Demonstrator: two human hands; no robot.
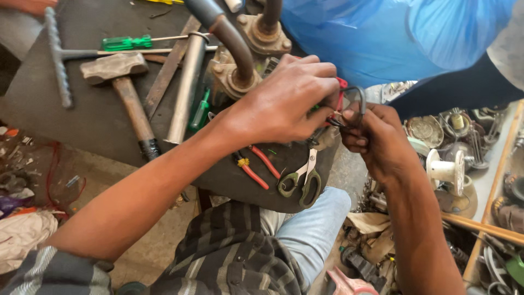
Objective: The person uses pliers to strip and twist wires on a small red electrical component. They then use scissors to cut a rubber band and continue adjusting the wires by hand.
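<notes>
Left hand [284, 101]: at the centre of the view, knuckles up, fingers curled down and closed over a cluster of red and black wires [339, 104] at its 3 o'clock edge. What lies under the palm cannot be told.

Right hand [374, 136]: just beside the left, at its 4 o'clock. Fingers bent shut, thumb and forefinger pinching a dark wire loop [357, 98] that arcs up between the two hands. The two hands nearly touch at the wires.

Wires: at the right edge of the dark work mat [93, 114], at 3 o'clock from the motor housing [234, 74] with its bent dark pipe [232, 35].

On the mat:
- Scissors [301, 183], green-grey handles, at 6 o'clock from the left hand, near the mat's front edge.
- Pliers [256, 166], red grips, at 7 o'clock from the left hand, partly under the wrist.
- Hammer [123, 90], worn wooden handle, at 9 o'clock, well apart from the hands.
- Metal tube [185, 90], lying lengthwise between hammer and motor housing.
- Green-handled screwdriver [128, 42], at 11 o'clock, near the mat's far edge.
- T-handled steel bar [57, 57], at 10 o'clock.
- Small green screwdriver [201, 109], just beside the tube.

Elsewhere:
- Blue plastic sheet [393, 33], at 1 o'clock.
- White spool [447, 169], at 3 o'clock, among scrap motor parts.
</notes>
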